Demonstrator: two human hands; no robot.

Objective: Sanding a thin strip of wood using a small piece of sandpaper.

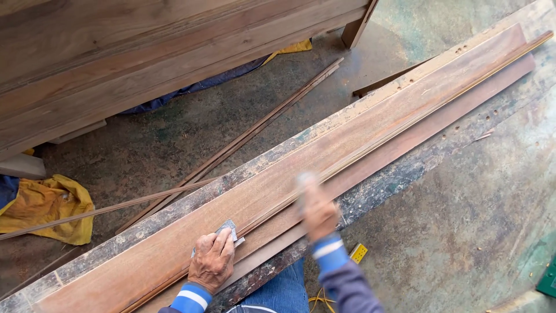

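A worn concrete floor (463,220), stained grey-green, spreads under flat daylight. A large wooden furniture piece (116,64) stands at the far side. Beside its near corner lies a crumpled yellow cloth (49,208); a blue cloth (197,87) shows beneath it. Thin wooden strips (243,139) lie on the floor in front of it.

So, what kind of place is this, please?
Probably a woodworking shop. A long board lies on a worn bench, thin wood strips lie on the concrete floor, and more planks are stacked behind. The left hand presses a small pad on the board; the right hand is blurred.
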